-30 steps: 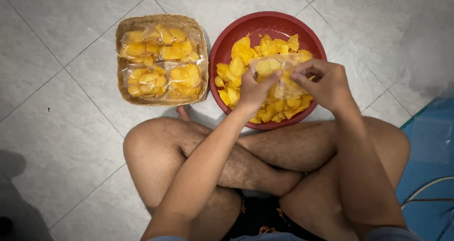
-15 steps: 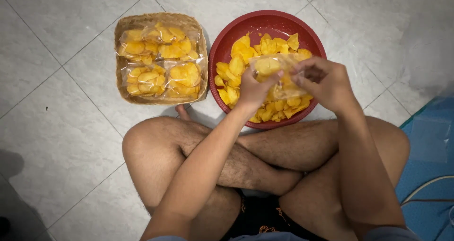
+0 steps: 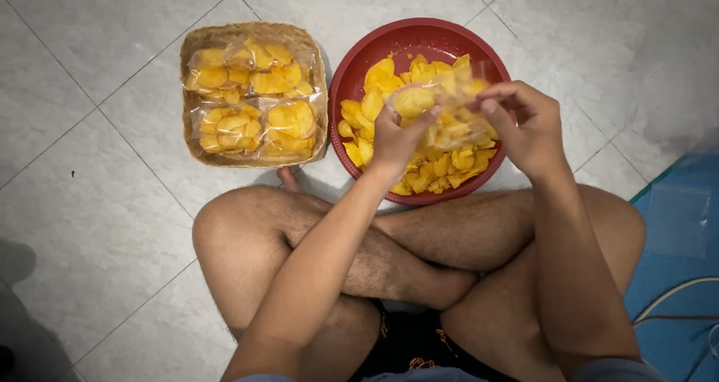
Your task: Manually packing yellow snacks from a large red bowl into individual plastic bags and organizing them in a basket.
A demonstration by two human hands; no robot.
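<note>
A clear plastic bag of yellow chips hangs over a round red bowl heaped with loose yellow chips. My left hand pinches the bag's left edge. My right hand grips its right edge, fingers curled. Both hands hover just above the bowl. I sit cross-legged on the floor, with my knees below the bowl.
A square woven basket left of the bowl holds several sealed bags of chips. Grey floor tiles lie around. At the right lie a blue mat, empty clear bags and a white cable.
Both hands have lifted the bag slightly up and away from me over the bowl, and my right hand has shifted its grip on the bag's edge.
</note>
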